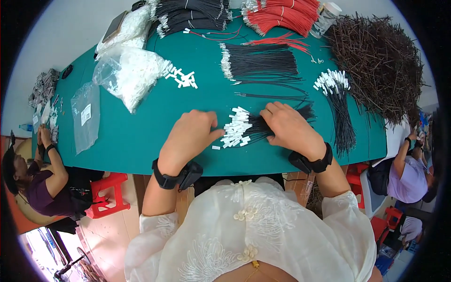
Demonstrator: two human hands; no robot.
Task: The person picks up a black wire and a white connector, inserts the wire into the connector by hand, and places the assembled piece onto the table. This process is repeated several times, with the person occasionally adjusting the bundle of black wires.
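Wires [257, 128] laid L–R, white caps [237, 126] nearest L hand [191, 136], fingers parted; middle covered by R hand [292, 128], grip can't be told.

Left hand [187, 136] loosely curled, thumb apart; right hand [292, 126] palm down.

Count them: one left hand [190, 141], one right hand [295, 127], two black wristbands [324, 160]! Two white-tipped wire bundles [237, 127], one flat row of black wires [263, 63], one red wire stack [282, 19], one brown heap [376, 66], two bags of white connectors [136, 73], one flat clear bag [87, 129]!
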